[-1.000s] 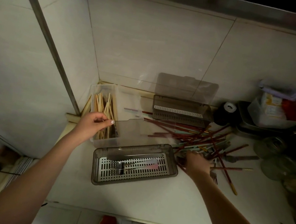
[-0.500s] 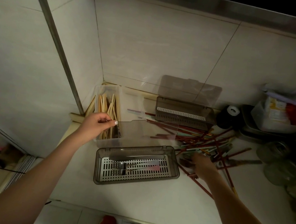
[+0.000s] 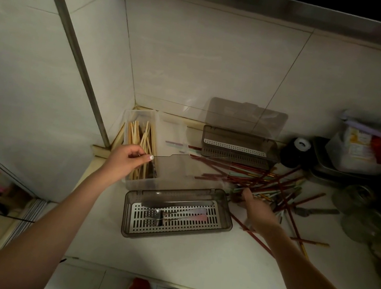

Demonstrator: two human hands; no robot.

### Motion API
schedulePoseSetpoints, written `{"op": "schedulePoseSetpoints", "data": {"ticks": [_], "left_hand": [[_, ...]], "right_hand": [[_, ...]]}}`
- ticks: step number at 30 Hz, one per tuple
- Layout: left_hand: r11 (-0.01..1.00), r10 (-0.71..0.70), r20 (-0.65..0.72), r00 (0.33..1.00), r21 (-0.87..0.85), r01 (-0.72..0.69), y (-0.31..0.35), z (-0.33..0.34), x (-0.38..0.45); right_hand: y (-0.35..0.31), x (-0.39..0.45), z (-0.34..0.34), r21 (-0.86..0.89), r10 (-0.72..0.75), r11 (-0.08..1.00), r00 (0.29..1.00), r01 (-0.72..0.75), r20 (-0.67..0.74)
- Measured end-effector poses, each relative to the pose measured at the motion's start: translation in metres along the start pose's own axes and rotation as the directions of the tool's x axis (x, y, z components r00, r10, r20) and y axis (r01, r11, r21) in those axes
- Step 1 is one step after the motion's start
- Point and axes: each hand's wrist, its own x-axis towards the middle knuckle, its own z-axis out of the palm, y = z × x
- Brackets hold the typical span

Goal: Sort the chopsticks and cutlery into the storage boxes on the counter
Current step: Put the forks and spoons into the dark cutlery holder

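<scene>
Red chopsticks (image 3: 249, 175): right hand (image 3: 257, 210) moved deeper in, grip unclear | left hand (image 3: 128, 159) still pinching clear lid (image 3: 188, 171)

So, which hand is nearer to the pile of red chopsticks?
Right. The right hand reaches into the near edge of the red chopsticks; the left hand is farther off, holding the clear lid of the box of pale chopsticks.

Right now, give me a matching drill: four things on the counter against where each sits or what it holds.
1 clear box
2 near grey box
3 far grey box
4 red chopsticks

A against the back wall, lid up
B loose pile on the counter
C pale wooden chopsticks
D a fork on its drain tray

Pairs: 1-C, 2-D, 3-A, 4-B
</scene>
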Motion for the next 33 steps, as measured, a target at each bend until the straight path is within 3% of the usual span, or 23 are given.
{"op": "schedulePoseSetpoints", "data": {"ticks": [2, 4, 9, 15, 23, 28, 31, 33], "left_hand": [[1.000, -0.003, 0.001, 1.000, 0.010, 0.003, 0.001, 0.000, 0.001], [1.000, -0.005, 0.002, 1.000, 0.018, 0.005, 0.000, 0.000, 0.002], [0.999, -0.004, 0.002, 1.000, 0.033, 0.003, 0.001, 0.000, 0.004], [1.000, 0.002, 0.013, 1.000, 0.025, -0.002, 0.001, 0.000, 0.002], [0.999, 0.001, 0.010, 1.000, 0.032, -0.002, 0.002, 0.001, 0.003], [1.000, -0.003, 0.008, 1.000, 0.028, 0.003, 0.001, 0.000, 0.005], [1.000, -0.007, 0.010, 1.000, 0.020, 0.006, 0.001, 0.000, 0.006], [1.000, -0.006, 0.012, 1.000, 0.018, 0.006, 0.001, 0.000, 0.006]], "right_hand": [[-0.008, -0.002, -0.008, 0.109, 0.072, 0.992, 0.992, -0.061, -0.103], [-0.012, -0.001, -0.009, 0.165, 0.055, 0.986, 0.977, -0.021, -0.207], [-0.019, 0.007, -0.016, 0.482, 0.113, 0.876, 0.970, 0.005, -0.214], [-0.005, 0.012, -0.005, 0.306, 0.295, 0.914, 0.954, -0.267, -0.047], [0.006, 0.008, -0.013, 0.253, 0.431, 0.883, 0.896, -0.395, -0.106], [-0.012, 0.000, -0.025, 0.402, 0.367, 0.889, 0.867, -0.221, -0.336], [-0.035, -0.015, -0.026, 0.246, 0.124, 0.969, 0.828, 0.018, -0.547], [-0.050, -0.025, -0.024, 0.128, -0.051, 0.979, 0.795, 0.160, -0.605]]}}
